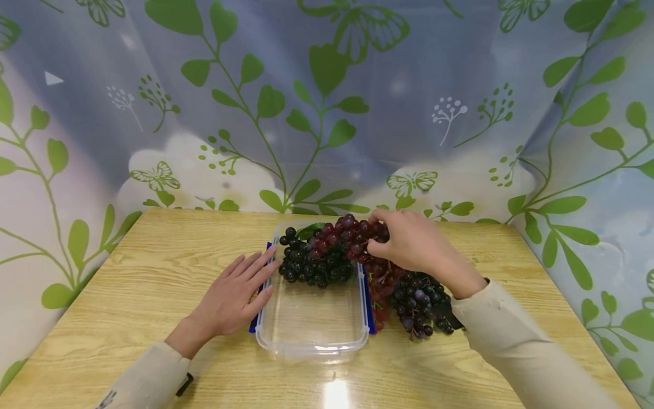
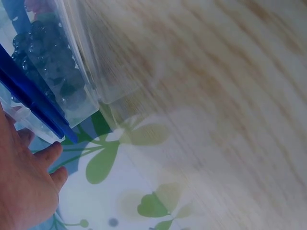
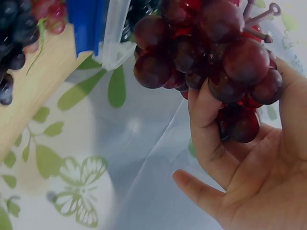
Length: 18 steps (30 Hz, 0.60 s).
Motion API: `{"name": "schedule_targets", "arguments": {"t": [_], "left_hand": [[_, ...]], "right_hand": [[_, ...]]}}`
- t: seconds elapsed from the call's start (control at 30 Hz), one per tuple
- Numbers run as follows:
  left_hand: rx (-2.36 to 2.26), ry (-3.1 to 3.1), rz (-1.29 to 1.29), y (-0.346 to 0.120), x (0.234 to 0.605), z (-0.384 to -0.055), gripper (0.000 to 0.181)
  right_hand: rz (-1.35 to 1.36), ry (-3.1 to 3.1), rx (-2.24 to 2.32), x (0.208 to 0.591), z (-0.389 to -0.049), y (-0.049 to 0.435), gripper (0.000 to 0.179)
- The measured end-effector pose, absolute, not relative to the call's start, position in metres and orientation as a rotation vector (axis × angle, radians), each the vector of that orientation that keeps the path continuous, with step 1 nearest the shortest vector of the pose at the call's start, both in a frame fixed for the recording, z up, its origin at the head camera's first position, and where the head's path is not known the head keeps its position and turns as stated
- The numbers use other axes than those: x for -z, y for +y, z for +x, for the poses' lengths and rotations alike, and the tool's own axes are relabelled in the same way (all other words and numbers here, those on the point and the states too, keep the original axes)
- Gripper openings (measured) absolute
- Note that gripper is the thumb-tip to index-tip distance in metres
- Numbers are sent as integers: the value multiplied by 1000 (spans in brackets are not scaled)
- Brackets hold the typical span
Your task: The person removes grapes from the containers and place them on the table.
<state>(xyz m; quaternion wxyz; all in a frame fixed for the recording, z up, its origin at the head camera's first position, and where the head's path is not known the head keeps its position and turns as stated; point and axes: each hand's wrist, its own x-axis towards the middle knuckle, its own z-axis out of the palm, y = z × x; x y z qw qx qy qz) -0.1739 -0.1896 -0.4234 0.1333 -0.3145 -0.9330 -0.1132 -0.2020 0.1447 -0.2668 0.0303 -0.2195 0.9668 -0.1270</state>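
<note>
My right hand [image 1: 415, 241] grips a bunch of dark red grapes [image 1: 348, 230] over the right rim of a clear plastic container [image 1: 317, 318] with blue side clips. In the right wrist view its fingers curl round the red grapes [image 3: 206, 52], and the little finger sticks out. Inside the container, toward its far end, lies a bunch of black grapes [image 1: 306, 264] with a green leaf [image 1: 309, 230]. The left hand [image 1: 230, 295] lies with spread, straight fingers against the container's left side. In the left wrist view, its fingertips are beside the blue clip [image 2: 33, 98].
Right of the container lie another bunch of black grapes [image 1: 420, 301] and a lighter red bunch [image 1: 379, 289], partly hidden behind the clip. The wooden table [image 1: 168, 261] ends at a patterned cloth [image 1: 286, 113] hanging behind it.
</note>
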Motion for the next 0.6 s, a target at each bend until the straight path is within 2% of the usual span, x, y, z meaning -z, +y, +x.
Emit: {"name": "schedule_targets", "arguments": {"t": [0.6], "left_hand": [[338,-2706,-917,-188,422,-173,51]], "right_hand": [[-364,3017,472,275,-213,216,54]]}}
